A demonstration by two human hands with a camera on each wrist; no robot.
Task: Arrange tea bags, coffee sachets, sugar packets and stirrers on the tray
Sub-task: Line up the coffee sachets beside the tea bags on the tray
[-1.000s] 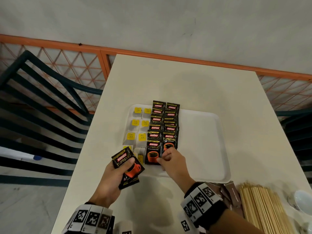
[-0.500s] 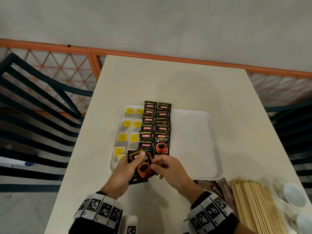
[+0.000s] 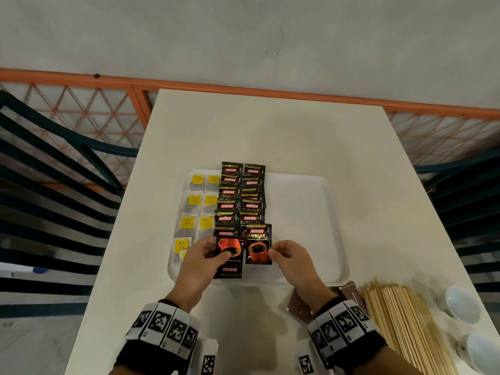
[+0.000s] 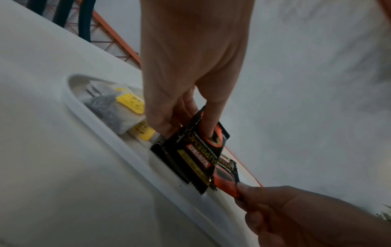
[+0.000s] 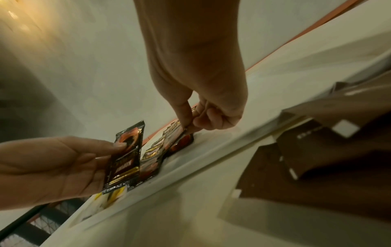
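Observation:
A white tray (image 3: 311,212) lies mid-table. Its left part holds yellow-tagged tea bags (image 3: 195,200) and two overlapping columns of black coffee sachets (image 3: 230,204). My left hand (image 3: 201,257) pinches a small stack of coffee sachets (image 3: 228,257) upside down over the tray's near edge; the same stack (image 4: 196,150) shows in the left wrist view. My right hand (image 3: 288,255) pinches one upright coffee sachet (image 3: 258,243) by its right edge, at the near end of the right column. In the right wrist view, my thumb and forefinger hold that sachet (image 5: 182,140).
Brown sugar packets (image 3: 300,304) lie on the table near the tray's front right corner. A bundle of wooden stirrers (image 3: 400,326) lies to their right, with two white cups (image 3: 462,303) beyond. Dark chairs (image 3: 54,201) flank the table, and an orange railing (image 3: 243,87) runs behind.
My right hand took one sachet from the stack in the left hand and moved it right to the near end of the right column. The left hand moved over the tray's near edge.

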